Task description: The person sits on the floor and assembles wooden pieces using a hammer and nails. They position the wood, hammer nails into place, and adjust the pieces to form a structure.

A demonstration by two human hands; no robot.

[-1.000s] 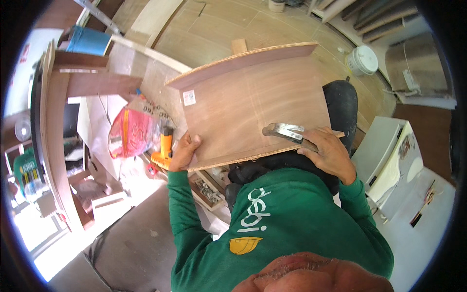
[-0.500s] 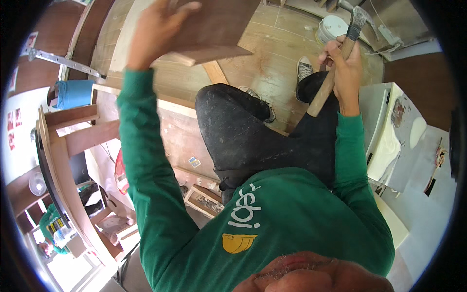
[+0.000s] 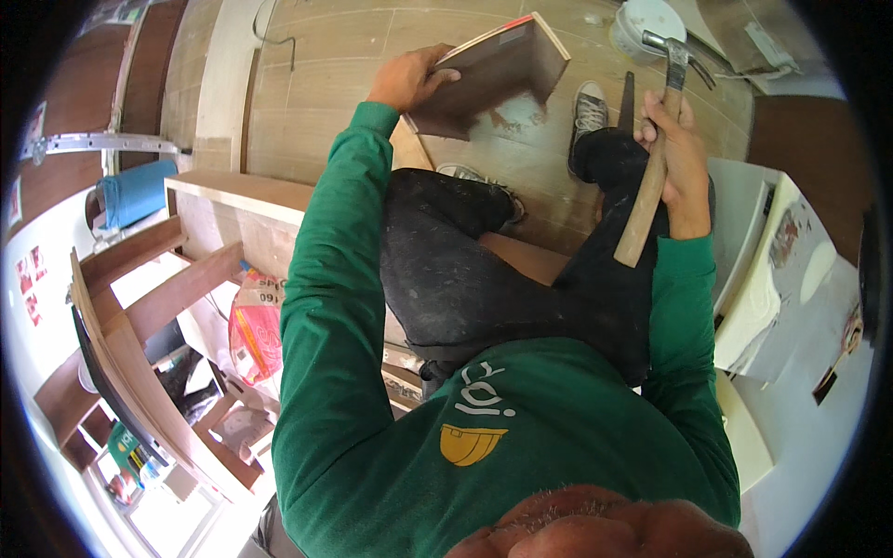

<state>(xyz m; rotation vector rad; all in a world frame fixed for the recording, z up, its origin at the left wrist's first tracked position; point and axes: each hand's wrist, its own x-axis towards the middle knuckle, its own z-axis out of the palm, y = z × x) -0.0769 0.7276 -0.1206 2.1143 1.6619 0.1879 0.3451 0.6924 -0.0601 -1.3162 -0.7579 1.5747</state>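
Note:
My left hand (image 3: 412, 82) grips the near left edge of a dark brown wooden panel (image 3: 484, 88) that has pale cut edges. The panel tilts above the floor in front of my left knee, and a second face meets it at an angle on its right side. Around the wooden handle of a claw hammer (image 3: 648, 186), my right hand (image 3: 676, 149) is closed. The hammer's metal head points away from me, and the handle's end hangs over my right thigh. A narrow dark strip (image 3: 628, 104) shows just left of my right hand; whether I hold it I cannot tell.
Ahead on the right stands a white bucket (image 3: 642, 26). A wooden frame (image 3: 177, 270) runs along my left, with a red and white bag (image 3: 256, 325) beside it. At my right is a white cabinet-like piece (image 3: 744, 232). A wooden strip (image 3: 409, 147) lies near my left foot.
My left hand has moved right with the panel, which has turned and now shows its brown inner faces. The hammer in my right hand has shifted slightly right and toward me.

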